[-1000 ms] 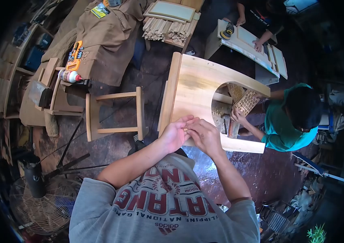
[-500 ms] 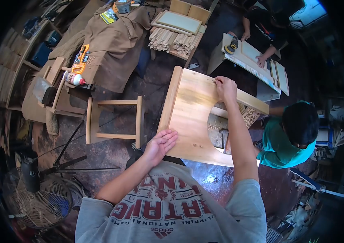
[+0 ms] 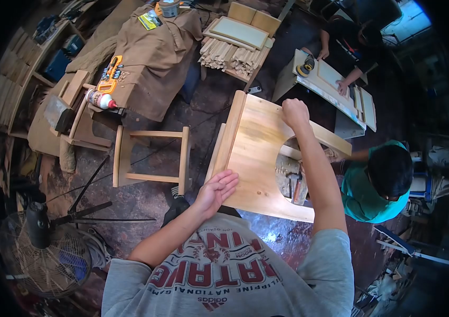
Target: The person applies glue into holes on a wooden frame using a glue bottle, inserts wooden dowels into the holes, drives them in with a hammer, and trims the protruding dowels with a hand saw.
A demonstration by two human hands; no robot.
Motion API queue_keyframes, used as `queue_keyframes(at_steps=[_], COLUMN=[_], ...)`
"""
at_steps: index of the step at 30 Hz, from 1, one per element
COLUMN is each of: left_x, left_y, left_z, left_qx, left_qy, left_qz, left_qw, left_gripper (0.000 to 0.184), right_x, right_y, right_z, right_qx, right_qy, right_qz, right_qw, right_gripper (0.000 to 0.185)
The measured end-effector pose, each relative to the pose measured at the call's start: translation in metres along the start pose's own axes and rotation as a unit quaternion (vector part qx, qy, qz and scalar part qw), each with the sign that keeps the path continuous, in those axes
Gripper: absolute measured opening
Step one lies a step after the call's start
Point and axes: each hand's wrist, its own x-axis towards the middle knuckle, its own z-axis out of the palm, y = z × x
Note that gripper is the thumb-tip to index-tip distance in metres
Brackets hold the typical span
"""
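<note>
Nearest you, your grey shirt (image 3: 224, 269) shows "adidas" and "NATIONAL GAME", upside down from this view. At 12 o'clock your left hand (image 3: 218, 189) is palm up, its fingers loosely extended, by the near end of a rounded rail (image 3: 228, 134) on the pale wooden panel (image 3: 258, 142). That panel lies between 12 and 1 o'clock, its streaky face curving into a deep cut-out at its right. Your right hand (image 3: 295, 112), toward 1 o'clock, is at its far edge, fingers curled; you cannot tell whether they hold anything. Around you, the dark floor (image 3: 274, 235) shines. A fan (image 3: 50, 261) stands at 9 o'clock, a wooden frame (image 3: 184, 158) at 11, a person in teal (image 3: 369, 190) at 2. Farther, at 11, a cloth-draped surface (image 3: 156, 74) has a red-capped bottle (image 3: 99, 99) beside it, its label unreadable. Wood strips (image 3: 229, 57) are stacked beyond, at 12.
</note>
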Motion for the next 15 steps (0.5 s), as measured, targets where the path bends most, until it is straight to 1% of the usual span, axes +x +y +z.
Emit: queue_keyframes(at_steps=[4, 6, 10, 12, 13, 15], left_x=[0.002, 0.003, 0.004, 0.004, 0.004, 0.003], left_y=[0.001, 0.002, 0.000, -0.001, 0.000, 0.001], left_z=[0.003, 0.001, 0.000, -0.002, -0.003, -0.003], left_qx=[-0.006, -0.008, -0.009, -0.013, -0.018, -0.017], left_qy=[0.009, 0.004, 0.003, 0.001, -0.002, -0.005], left_qz=[-0.008, -0.008, -0.008, -0.010, -0.009, -0.006], left_qw=[1.000, 1.000, 1.000, 1.000, 1.000, 1.000], left_gripper=[0.056, 0.056, 0.058, 0.058, 0.058, 0.058], right_x=[0.002, 0.002, 0.001, 0.002, 0.002, -0.005], right_y=[-0.005, -0.010, -0.009, 0.000, 0.003, 0.005], right_z=[-0.008, -0.012, -0.004, 0.010, 0.011, 0.010], right_qx=[-0.026, -0.039, -0.039, 0.026, 0.025, 0.089], right_qy=[-0.016, -0.023, -0.026, -0.004, -0.002, 0.010], right_qz=[-0.017, -0.065, -0.059, 0.023, 0.020, 0.051], right_qw=[0.999, 0.997, 0.997, 0.999, 0.999, 0.995], right_gripper=[0.014, 0.014, 0.015, 0.016, 0.016, 0.017])
